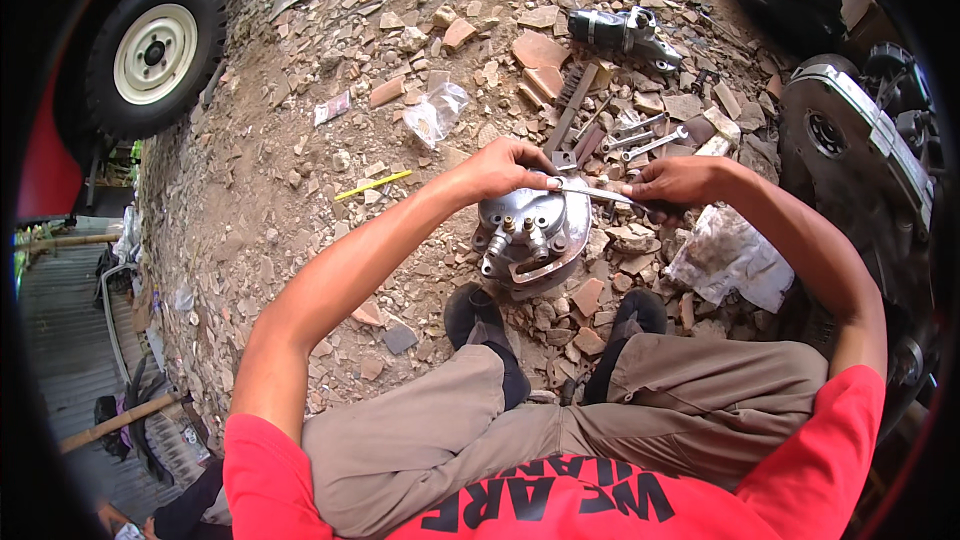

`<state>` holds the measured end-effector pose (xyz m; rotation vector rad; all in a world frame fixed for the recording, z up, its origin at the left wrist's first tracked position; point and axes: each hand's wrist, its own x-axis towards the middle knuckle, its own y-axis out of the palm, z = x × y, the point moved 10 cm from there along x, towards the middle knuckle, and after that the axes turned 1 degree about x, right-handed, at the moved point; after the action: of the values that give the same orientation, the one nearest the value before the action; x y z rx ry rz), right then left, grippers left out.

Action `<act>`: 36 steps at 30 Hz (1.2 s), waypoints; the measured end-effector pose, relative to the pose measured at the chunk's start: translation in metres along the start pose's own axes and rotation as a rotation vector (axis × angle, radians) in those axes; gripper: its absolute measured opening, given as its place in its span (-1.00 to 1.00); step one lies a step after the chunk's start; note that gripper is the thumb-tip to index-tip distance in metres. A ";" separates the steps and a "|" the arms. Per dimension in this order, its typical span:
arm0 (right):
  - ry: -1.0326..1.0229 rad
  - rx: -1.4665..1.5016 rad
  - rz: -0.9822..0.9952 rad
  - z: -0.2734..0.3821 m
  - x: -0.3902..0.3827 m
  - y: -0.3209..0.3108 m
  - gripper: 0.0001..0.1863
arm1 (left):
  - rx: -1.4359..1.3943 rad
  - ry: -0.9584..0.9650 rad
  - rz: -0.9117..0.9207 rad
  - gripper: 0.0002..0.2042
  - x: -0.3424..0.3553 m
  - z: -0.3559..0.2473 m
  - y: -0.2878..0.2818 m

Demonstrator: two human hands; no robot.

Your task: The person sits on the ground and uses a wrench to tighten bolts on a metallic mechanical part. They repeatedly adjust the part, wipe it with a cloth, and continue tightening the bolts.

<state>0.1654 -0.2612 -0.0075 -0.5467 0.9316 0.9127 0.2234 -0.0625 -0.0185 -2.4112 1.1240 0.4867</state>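
Note:
My left hand (pixel 505 168) pinches one end of a thin, flat metal strip (pixel 595 195) over the top of a silver metal housing (pixel 510 208). My right hand (pixel 668 180) grips the other end of the strip, just right of the housing. The housing rests on the rubble between and beyond my feet, with two brass-tipped fittings on its front. Behind it lie a brush (pixel 568 105) and several silver wrenches (pixel 650 147). Whether the strip touches the housing is hard to tell.
Rubble ground holds a cylindrical metal part (pixel 620 35), yellow strip (pixel 370 185), plastic bag (pixel 435 115) and crumpled sheet (pixel 730 255). A large engine casing (pixel 850 170) stands right. A red vehicle's wheel (pixel 155 55) is upper left; someone's dark-clothed leg (pixel 185 510) shows lower left.

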 end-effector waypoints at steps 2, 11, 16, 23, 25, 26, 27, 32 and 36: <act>-0.072 0.252 0.117 -0.007 -0.002 0.021 -0.53 | -0.016 0.041 0.015 -0.72 0.000 -0.004 0.004; -0.247 -0.335 -0.302 0.055 -0.004 -0.059 -0.59 | 0.112 0.294 -0.190 -0.64 -0.025 -0.010 0.002; -0.488 -0.613 -0.205 0.062 0.022 -0.049 -0.48 | 0.153 0.300 -0.191 -0.68 -0.023 -0.013 0.003; -0.262 -0.466 -0.068 0.023 0.035 -0.027 -0.47 | 0.179 0.375 -0.197 -0.70 -0.025 -0.012 0.000; -0.212 -0.516 -0.076 0.030 0.024 -0.023 -0.48 | 0.177 0.378 -0.201 -0.70 -0.024 -0.010 0.000; -0.188 -0.542 -0.080 0.032 0.023 -0.022 -0.49 | 0.174 0.374 -0.203 -0.70 -0.025 -0.008 -0.001; -0.216 -0.459 -0.096 0.032 0.023 -0.024 -0.51 | 0.171 0.373 -0.197 -0.70 -0.024 -0.011 0.001; -0.505 -0.384 -0.171 0.060 0.018 -0.043 -0.65 | 0.177 0.342 -0.211 -0.69 -0.023 -0.016 0.004; -0.394 -0.476 -0.159 0.072 0.038 -0.059 -0.60 | 0.296 0.426 -0.193 -0.67 -0.032 -0.027 0.006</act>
<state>0.2577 -0.2224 -0.0026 -0.7971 0.3051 1.0535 0.2031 -0.0595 0.0179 -2.3777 1.0220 -0.2543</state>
